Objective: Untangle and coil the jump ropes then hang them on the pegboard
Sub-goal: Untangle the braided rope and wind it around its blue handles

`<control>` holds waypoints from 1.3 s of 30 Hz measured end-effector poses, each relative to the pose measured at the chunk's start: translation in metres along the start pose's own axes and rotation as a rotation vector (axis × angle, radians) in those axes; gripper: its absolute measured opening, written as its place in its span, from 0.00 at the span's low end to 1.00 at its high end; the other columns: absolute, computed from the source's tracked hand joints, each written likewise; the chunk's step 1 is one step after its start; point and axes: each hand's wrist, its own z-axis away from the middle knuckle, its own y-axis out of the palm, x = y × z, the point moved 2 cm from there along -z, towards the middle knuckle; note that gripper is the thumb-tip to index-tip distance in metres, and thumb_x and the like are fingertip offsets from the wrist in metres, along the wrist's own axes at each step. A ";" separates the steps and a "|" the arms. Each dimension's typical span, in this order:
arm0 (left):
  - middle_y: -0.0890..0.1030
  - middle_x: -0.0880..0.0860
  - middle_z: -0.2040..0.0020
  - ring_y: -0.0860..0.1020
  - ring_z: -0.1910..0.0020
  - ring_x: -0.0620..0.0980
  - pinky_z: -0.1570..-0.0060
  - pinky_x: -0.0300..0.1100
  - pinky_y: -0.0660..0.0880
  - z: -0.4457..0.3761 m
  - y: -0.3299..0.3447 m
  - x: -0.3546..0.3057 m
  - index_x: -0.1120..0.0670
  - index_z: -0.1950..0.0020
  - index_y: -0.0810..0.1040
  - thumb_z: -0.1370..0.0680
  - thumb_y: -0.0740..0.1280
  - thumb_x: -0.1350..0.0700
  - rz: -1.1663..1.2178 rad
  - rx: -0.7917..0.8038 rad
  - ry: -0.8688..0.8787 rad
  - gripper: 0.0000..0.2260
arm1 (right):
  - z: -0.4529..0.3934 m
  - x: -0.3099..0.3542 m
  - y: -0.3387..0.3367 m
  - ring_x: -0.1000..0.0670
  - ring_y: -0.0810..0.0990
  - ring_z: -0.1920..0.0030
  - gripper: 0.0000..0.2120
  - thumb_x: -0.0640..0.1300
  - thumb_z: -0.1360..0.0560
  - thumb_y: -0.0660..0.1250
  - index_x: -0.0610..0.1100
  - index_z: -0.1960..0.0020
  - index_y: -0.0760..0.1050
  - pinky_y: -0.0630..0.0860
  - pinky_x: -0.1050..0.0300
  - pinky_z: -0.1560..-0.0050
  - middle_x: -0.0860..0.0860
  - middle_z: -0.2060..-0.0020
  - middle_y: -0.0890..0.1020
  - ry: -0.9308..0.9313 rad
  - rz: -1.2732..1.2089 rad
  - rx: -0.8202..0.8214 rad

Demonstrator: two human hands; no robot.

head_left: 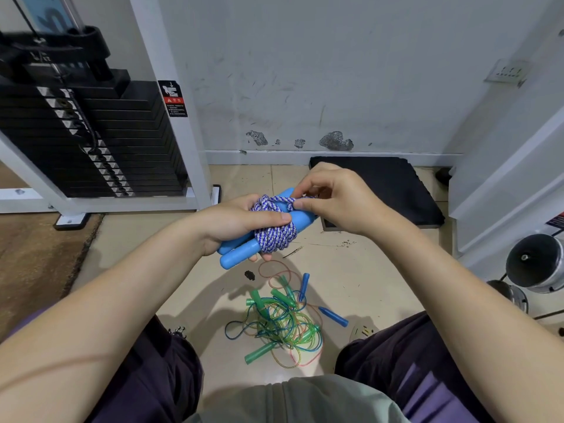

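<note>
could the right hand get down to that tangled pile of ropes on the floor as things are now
Probably not right away. The right hand is pinching the braided cord wound round the blue handles that the left hand grips. The tangled pile lies uncovered on the floor between the knees, so the way looks free once it lets go.

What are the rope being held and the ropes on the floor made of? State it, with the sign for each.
Held rope: looks like braided fibre cord, matte; blue-and-white woven strands show. Its handles: probably smooth light-blue plastic or foam.
Floor ropes: likely clear vinyl tubing, glossy; the floor shows through the green, blue and pink strands.
</note>
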 end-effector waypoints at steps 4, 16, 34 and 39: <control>0.84 0.59 0.57 0.82 0.68 0.55 0.74 0.39 0.75 0.002 0.003 0.000 0.62 0.35 0.69 0.23 0.71 0.54 -0.032 -0.005 0.020 0.21 | 0.000 0.001 0.002 0.59 0.73 0.58 0.04 0.36 0.24 0.70 0.38 0.52 0.83 0.68 0.70 0.56 0.50 0.55 0.74 0.004 0.030 0.039; 0.84 0.59 0.57 0.81 0.69 0.54 0.74 0.40 0.76 0.003 0.004 -0.004 0.62 0.34 0.70 0.22 0.69 0.54 -0.014 0.002 0.031 0.20 | 0.000 0.003 0.002 0.52 0.76 0.57 0.06 0.36 0.28 0.74 0.42 0.52 0.84 0.73 0.60 0.53 0.54 0.60 0.75 0.037 0.003 -0.031; 0.85 0.59 0.57 0.82 0.69 0.55 0.74 0.41 0.77 0.005 -0.004 -0.005 0.60 0.35 0.70 0.24 0.72 0.56 -0.046 -0.002 0.038 0.21 | 0.002 0.008 0.001 0.57 0.71 0.59 0.06 0.36 0.25 0.71 0.44 0.51 0.82 0.67 0.69 0.54 0.53 0.56 0.70 -0.078 0.092 0.081; 0.84 0.60 0.59 0.81 0.69 0.56 0.71 0.43 0.77 -0.004 -0.006 0.001 0.61 0.41 0.75 0.22 0.71 0.55 -0.139 -0.092 -0.014 0.14 | 0.002 0.010 -0.005 0.54 0.74 0.56 0.06 0.36 0.22 0.65 0.46 0.52 0.74 0.67 0.69 0.54 0.53 0.55 0.75 -0.077 -0.002 -0.070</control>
